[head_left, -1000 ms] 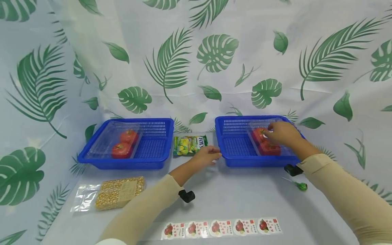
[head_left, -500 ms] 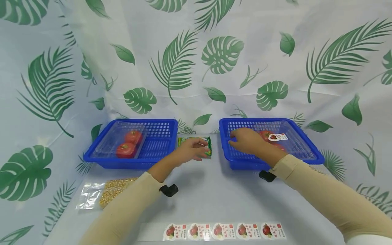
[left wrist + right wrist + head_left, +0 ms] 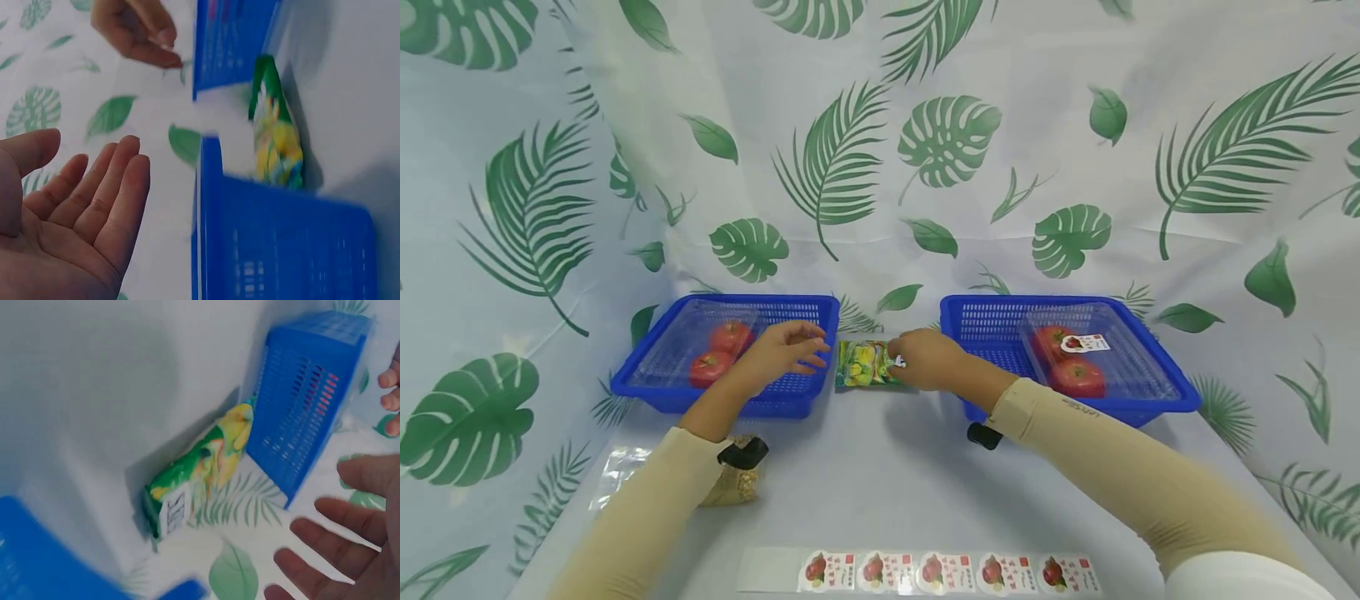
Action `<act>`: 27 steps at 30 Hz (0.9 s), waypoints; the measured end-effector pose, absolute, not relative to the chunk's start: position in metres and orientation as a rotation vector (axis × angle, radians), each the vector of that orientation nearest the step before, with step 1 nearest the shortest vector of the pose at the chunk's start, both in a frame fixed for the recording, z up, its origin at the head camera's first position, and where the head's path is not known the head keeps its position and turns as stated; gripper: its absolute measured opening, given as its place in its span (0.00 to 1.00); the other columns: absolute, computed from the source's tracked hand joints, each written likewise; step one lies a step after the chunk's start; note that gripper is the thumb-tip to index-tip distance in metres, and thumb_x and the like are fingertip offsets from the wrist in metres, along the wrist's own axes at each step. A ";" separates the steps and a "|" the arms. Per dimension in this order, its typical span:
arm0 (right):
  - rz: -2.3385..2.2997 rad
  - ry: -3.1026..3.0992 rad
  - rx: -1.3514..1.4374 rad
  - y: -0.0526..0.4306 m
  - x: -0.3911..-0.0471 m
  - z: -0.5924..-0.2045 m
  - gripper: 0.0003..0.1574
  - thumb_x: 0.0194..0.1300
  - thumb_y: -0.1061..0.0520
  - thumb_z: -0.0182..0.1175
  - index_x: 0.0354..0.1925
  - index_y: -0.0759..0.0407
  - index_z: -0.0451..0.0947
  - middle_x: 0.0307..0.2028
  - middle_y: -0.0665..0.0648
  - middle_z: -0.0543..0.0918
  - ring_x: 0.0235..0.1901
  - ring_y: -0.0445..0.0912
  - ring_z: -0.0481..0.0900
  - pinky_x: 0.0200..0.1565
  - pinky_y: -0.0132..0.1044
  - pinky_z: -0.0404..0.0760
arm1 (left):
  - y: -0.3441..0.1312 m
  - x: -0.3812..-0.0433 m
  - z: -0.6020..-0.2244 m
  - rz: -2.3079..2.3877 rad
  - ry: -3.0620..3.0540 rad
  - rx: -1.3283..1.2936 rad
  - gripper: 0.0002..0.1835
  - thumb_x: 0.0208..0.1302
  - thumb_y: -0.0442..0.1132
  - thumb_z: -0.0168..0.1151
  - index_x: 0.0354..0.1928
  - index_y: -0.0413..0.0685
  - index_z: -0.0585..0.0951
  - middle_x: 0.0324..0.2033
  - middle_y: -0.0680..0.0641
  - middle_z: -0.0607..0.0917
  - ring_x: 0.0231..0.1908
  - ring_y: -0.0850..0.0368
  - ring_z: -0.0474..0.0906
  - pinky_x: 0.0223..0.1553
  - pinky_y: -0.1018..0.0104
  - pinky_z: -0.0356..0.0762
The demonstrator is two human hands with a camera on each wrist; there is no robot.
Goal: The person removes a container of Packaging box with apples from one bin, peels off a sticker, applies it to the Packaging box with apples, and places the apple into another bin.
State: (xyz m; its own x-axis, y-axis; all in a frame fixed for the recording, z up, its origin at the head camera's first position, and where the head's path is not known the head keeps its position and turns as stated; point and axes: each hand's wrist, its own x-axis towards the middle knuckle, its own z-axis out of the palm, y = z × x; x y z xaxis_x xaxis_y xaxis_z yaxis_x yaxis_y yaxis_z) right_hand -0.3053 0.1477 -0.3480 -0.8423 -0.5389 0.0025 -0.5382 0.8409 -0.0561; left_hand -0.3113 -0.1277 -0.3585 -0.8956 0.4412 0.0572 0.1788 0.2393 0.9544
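A green and yellow snack bag lies flat near the middle of the desk's far edge, between two blue baskets. It looks light, soft and loosely filled, so it should sag if lifted by one corner; the shiny film may slip under dry fingers. A crimped end makes a good pinch, or the whole middle can be gathered in one palm (squeezing gently, in case the contents crush).

The right hand is above the bag's right end in the head view, its fingers spread and bent a little, grasping nothing; the right wrist view shows a gap between them and the bag. The left hand is over the right side of the left basket, palm bare, fingers loose and released.

That basket, toward the desk's far left corner, carries a clear box of red fruit. The right basket, toward the far right corner, bears another clear box of red fruit with a sticker on top. Both baskets look stiff and are best taken by the rim.

Farther out, a bag of corn kernels lies partly behind the left sleeve, and a strip of fruit stickers runs along the near edge.
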 end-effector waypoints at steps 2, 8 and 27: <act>-0.080 2.979 -0.902 0.138 -0.309 -0.352 0.23 0.68 0.44 0.57 0.54 0.56 0.81 0.46 0.52 0.83 0.45 0.47 0.81 0.48 0.42 0.79 | -0.142 -0.314 -0.359 1.686 2.344 0.571 0.18 0.73 0.39 0.55 0.58 0.34 0.72 0.52 0.31 0.79 0.47 0.42 0.81 0.47 0.52 0.81; -0.213 2.963 -0.964 0.114 -0.313 -0.355 0.21 0.68 0.46 0.58 0.53 0.56 0.81 0.47 0.52 0.84 0.49 0.47 0.80 0.52 0.42 0.77 | -0.178 -0.320 -0.360 1.552 2.537 0.527 0.20 0.73 0.43 0.55 0.59 0.36 0.73 0.52 0.35 0.80 0.50 0.43 0.80 0.50 0.52 0.79; -0.512 2.976 -0.949 0.032 -0.322 -0.350 0.24 0.71 0.45 0.55 0.58 0.56 0.76 0.54 0.52 0.80 0.56 0.46 0.75 0.57 0.41 0.74 | -0.287 -0.340 -0.342 0.684 3.127 0.154 0.41 0.63 0.62 0.60 0.64 0.34 0.68 0.58 0.28 0.73 0.58 0.31 0.68 0.56 0.36 0.68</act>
